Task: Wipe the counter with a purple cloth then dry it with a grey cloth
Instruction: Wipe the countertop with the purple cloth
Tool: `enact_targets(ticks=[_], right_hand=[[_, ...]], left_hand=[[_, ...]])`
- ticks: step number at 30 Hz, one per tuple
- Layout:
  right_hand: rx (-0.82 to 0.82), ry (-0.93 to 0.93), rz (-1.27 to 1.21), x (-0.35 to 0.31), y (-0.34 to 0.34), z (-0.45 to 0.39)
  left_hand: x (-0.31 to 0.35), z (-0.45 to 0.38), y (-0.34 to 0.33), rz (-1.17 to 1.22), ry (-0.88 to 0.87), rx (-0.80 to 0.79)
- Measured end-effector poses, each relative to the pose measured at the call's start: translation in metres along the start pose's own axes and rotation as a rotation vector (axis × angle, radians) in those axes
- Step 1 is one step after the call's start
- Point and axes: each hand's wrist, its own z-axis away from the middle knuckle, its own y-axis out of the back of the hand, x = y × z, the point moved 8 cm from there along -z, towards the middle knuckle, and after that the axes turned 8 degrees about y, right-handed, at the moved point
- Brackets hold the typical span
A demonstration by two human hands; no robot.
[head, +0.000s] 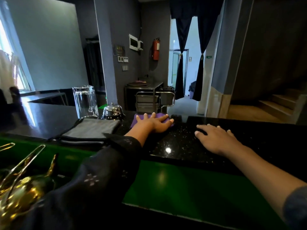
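Observation:
A purple cloth (159,116) lies flat near the far edge of the black speckled counter (179,143). My left hand (155,123) presses on it with fingers spread and straight, covering most of it. My right hand (216,138) rests flat on the bare counter to the right, fingers straight, holding nothing. A folded grey cloth (89,129) lies on the counter to the left of my left arm, apart from both hands.
A tall clear glass (85,102) and a chrome desk bell (113,112) stand just behind the grey cloth. A green lower shelf (182,185) runs below the counter. Gold metal objects (20,180) sit at the lower left. The counter's far edge drops to the room floor.

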Motion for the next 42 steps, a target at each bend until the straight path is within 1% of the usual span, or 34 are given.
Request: enact_targets(ticks=[7,10,14,18,21,25,28,31,37,39,42], right_hand=[[-0.021,-0.001,0.023,-0.002,0.000,0.002],[-0.028,-0.006,0.025,0.000,-0.002,0.001],[-0.003,0.002,0.030,-0.001,-0.001,-0.002],[0.003,-0.001,0.014,0.001,-0.003,-0.005],[0.006,0.004,0.007,0.002,-0.004,-0.006],[-0.001,0.012,-0.010,0.002,-0.004,-0.006],[0.000,0.016,-0.010,0.001,-0.002,-0.005],[0.005,0.015,-0.001,0.001,-0.002,-0.004],[0.007,0.027,-0.007,-0.001,-0.001,-0.001],[0.005,0.025,0.006,-0.002,0.000,0.000],[0.000,0.025,0.016,-0.003,0.000,0.001]], left_hand=[[-0.011,0.073,-0.023,-0.074,-0.217,0.075],[-0.021,0.057,-0.016,-0.113,-0.195,0.048],[-0.027,0.000,-0.004,-0.062,-0.075,-0.023],[-0.004,-0.049,0.002,-0.004,-0.014,-0.075],[0.025,-0.070,0.000,-0.011,0.011,-0.062],[0.074,-0.068,-0.004,-0.076,-0.118,-0.013],[0.089,-0.054,-0.006,-0.058,-0.163,0.015],[0.073,-0.051,-0.007,-0.027,-0.161,0.005],[0.013,-0.023,-0.002,0.021,-0.028,0.033],[0.006,-0.005,-0.008,0.019,-0.030,0.021],[0.002,0.031,-0.014,0.010,-0.050,0.055]])
